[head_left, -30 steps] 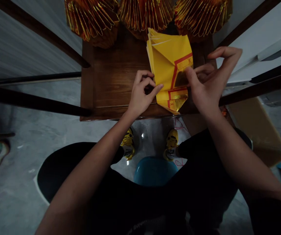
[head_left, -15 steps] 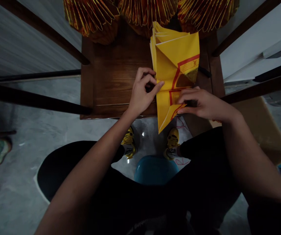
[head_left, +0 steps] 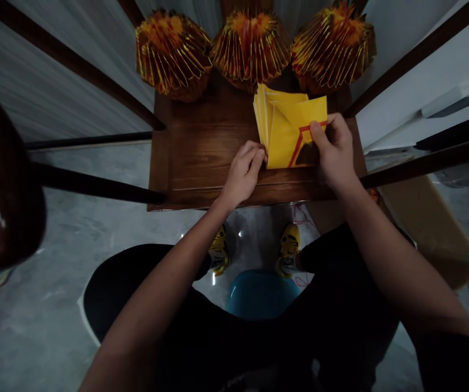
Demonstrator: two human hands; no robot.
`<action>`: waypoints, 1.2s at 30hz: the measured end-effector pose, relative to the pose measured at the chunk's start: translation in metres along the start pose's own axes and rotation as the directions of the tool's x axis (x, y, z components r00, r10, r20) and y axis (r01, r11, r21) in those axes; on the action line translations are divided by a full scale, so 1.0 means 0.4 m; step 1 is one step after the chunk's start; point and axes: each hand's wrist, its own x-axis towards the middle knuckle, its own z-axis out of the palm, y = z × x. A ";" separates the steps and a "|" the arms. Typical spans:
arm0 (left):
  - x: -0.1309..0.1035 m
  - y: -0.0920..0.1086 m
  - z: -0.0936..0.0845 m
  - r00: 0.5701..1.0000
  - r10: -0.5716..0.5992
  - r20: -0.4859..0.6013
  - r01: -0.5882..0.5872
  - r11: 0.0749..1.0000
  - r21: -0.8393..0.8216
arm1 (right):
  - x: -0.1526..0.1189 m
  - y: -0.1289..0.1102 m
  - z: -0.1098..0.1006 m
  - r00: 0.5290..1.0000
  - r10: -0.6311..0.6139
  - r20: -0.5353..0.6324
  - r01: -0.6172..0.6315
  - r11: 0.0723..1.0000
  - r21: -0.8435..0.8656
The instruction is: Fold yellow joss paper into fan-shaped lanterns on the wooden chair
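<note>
A stack of folded yellow paper (head_left: 285,128) with a red border and a dark printed patch lies over the right part of the wooden stool top. My right hand (head_left: 336,149) grips its right edge, thumb on top and fingers behind. At the lower left corner of the paper, my left hand (head_left: 244,170) is closed, its fingertips pressed to the edge and partly hidden. Several layers fan out along the paper's upper left side.
Three pleated red-and-gold paper ornaments (head_left: 251,51) stand along the back of the wooden surface (head_left: 201,141). Dark wooden bars rise at both sides. A cardboard box (head_left: 430,223) is at the right, a blue plastic stool (head_left: 262,294) below, and a glossy brown object (head_left: 3,179) at left.
The paper's lower flap has been folded up, making it shorter. My right hand has moved up to its right edge; my left hand has shifted down to the lower left corner.
</note>
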 end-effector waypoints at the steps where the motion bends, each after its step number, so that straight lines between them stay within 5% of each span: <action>1: -0.002 0.001 0.000 1.000 -0.011 -0.022 0.010 1.000 -0.021 | 0.003 0.006 0.010 1.000 0.010 -0.017 -0.010 1.000 0.002; 6: -0.015 -0.017 0.008 0.989 -0.084 -0.120 0.072 0.993 -0.098 | -0.013 -0.025 0.038 0.998 0.027 -0.053 -0.029 0.999 -0.036; 12: -0.016 -0.042 -0.005 0.990 -0.104 -0.093 0.087 0.981 -0.176 | -0.103 -0.126 0.075 0.989 -0.144 -0.032 0.138 0.980 -0.142; 16: -0.027 -0.027 -0.020 0.964 -0.245 -0.100 0.223 0.956 -0.191 | -0.146 -0.160 0.106 0.968 -0.246 -0.048 0.235 0.959 -0.159; 22: -0.080 0.090 -0.041 0.875 -0.483 0.008 0.458 0.824 -0.332 | -0.176 -0.185 0.148 0.939 -0.344 -0.005 0.341 0.932 -0.121; 25: -0.118 0.177 -0.067 0.800 -0.593 0.093 0.536 0.635 -0.556 | -0.192 -0.188 0.165 0.886 -0.464 0.011 0.463 0.882 -0.088; 29: -0.165 0.253 -0.085 0.754 -0.651 0.086 0.478 0.455 -0.751 | -0.214 -0.195 0.185 0.848 -0.515 0.127 0.517 0.856 0.015; 33: -0.198 0.223 -0.066 0.735 -0.669 -0.114 0.398 0.561 -0.726 | -0.229 -0.222 0.199 0.809 -0.480 0.339 0.426 0.877 0.223; 36: -0.208 0.162 -0.054 0.770 -0.603 -0.206 0.383 0.697 -0.606 | -0.225 -0.235 0.197 0.806 -0.422 0.415 0.316 0.900 0.301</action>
